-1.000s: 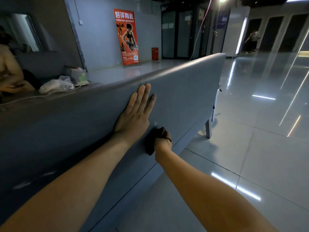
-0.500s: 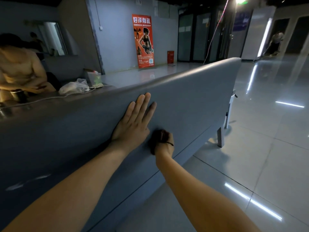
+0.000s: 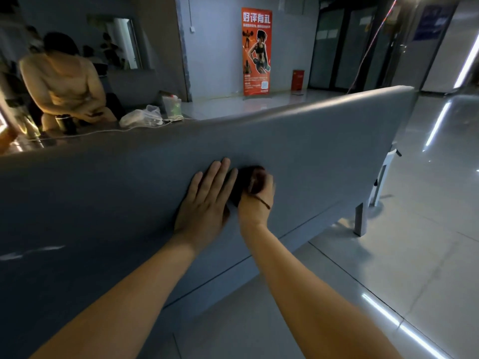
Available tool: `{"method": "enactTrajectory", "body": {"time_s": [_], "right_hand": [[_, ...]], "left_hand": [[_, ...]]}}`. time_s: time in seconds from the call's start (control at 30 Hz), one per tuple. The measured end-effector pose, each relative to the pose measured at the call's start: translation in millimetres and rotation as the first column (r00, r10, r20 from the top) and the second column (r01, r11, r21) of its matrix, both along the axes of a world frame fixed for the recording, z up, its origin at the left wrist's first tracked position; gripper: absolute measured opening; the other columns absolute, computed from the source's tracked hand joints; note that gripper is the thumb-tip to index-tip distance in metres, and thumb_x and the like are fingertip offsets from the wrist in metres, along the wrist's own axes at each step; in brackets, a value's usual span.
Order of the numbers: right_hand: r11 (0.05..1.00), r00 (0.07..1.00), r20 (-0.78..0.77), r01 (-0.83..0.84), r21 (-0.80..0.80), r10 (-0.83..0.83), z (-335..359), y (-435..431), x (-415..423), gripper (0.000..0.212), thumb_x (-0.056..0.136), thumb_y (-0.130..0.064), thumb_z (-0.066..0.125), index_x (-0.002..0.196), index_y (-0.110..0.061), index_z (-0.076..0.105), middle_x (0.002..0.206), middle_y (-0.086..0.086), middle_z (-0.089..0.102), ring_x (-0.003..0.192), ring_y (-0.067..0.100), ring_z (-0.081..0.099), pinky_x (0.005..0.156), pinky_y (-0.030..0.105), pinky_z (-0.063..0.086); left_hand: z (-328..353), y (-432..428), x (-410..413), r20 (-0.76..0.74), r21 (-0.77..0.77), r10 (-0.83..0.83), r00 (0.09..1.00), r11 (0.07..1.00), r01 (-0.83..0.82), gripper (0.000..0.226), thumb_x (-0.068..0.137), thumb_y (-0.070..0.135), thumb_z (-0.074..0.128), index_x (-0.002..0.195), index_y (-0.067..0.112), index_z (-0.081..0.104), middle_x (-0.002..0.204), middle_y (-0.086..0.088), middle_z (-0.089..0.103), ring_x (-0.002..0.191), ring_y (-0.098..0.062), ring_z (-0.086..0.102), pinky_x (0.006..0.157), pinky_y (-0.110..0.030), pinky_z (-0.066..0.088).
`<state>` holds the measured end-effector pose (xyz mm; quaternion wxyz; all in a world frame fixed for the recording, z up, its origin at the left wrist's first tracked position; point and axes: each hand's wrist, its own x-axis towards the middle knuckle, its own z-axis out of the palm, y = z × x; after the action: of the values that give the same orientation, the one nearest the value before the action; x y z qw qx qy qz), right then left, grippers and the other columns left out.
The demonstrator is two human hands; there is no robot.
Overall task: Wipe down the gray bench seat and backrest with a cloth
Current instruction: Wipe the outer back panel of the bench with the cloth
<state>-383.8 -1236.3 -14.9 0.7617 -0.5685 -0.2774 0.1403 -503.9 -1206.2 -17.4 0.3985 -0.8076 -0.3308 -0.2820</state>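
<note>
The gray bench backrest (image 3: 324, 141) runs across the head view from the left edge to the upper right, seen from its rear side. My left hand (image 3: 204, 200) lies flat on it with straight fingers. Just to its right, my right hand (image 3: 256, 200) grips a dark cloth (image 3: 242, 181) and presses it against the backrest. The bench seat is hidden behind the backrest.
A metal bench leg (image 3: 360, 220) stands on the glossy tiled floor (image 3: 414, 255) to the right. Behind the bench a person (image 3: 62, 84) sits at a counter with a plastic bag (image 3: 141, 117) and a container (image 3: 171, 106). An orange banner (image 3: 256, 50) stands by the far wall.
My right hand has slid the cloth up the backrest, from below my left palm to beside its fingers. My left hand stays flat. The camera has shifted left, showing more of the seated person.
</note>
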Motion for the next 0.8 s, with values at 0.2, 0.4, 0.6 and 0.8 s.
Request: {"method": "enactTrajectory", "body": {"time_s": [0.2,0.4,0.6,0.8], "right_hand": [[0.965,0.972,-0.234,-0.047,-0.259,-0.016,-58,-3,2,0.023,0.099,-0.009,0.046,0.104,-0.029,0.054,0.11,-0.001,0.064,0.098,0.018,0.061,0.088,0.033,0.05],[0.972,0.935,-0.355,-0.08,-0.219,-0.003,-31,-16,4,0.021,0.101,-0.023,0.055,0.088,-0.039,0.052,0.099,-0.005,0.067,0.091,0.015,0.065,0.085,0.037,0.056],[0.992,0.992,-0.038,-0.118,0.054,0.12,2,-1,8,0.034,0.087,-0.03,0.072,0.117,-0.041,0.059,0.128,0.0,0.06,0.115,0.016,0.062,0.099,0.041,0.054],[0.988,1.0,0.018,-0.01,-0.151,0.013,-78,4,0,0.042,0.09,0.004,0.052,0.121,-0.022,0.063,0.125,0.005,0.059,0.112,0.018,0.06,0.103,0.043,0.052]], "left_hand": [[-32,-3,-3,0.03,-0.016,0.03,0.999,0.999,-0.03,0.079,0.097,0.029,0.052,0.163,0.013,0.01,0.17,-0.009,-0.002,0.157,-0.025,-0.004,0.126,-0.045,-0.006],[-33,1,-4,0.036,-0.069,0.017,0.999,0.997,-0.015,0.085,0.095,0.033,0.057,0.163,0.012,0.009,0.17,-0.009,0.001,0.157,-0.025,-0.003,0.125,-0.045,-0.007],[-41,2,2,0.025,-0.086,0.056,0.998,0.995,-0.053,0.095,0.092,0.042,0.057,0.162,0.009,0.003,0.17,-0.01,-0.008,0.156,-0.027,-0.013,0.124,-0.047,-0.011],[-46,0,3,0.089,-0.101,-0.003,0.996,0.995,0.012,0.086,0.094,0.032,0.055,0.163,0.012,0.007,0.171,-0.006,-0.001,0.157,-0.023,-0.005,0.125,-0.043,-0.008]]}}
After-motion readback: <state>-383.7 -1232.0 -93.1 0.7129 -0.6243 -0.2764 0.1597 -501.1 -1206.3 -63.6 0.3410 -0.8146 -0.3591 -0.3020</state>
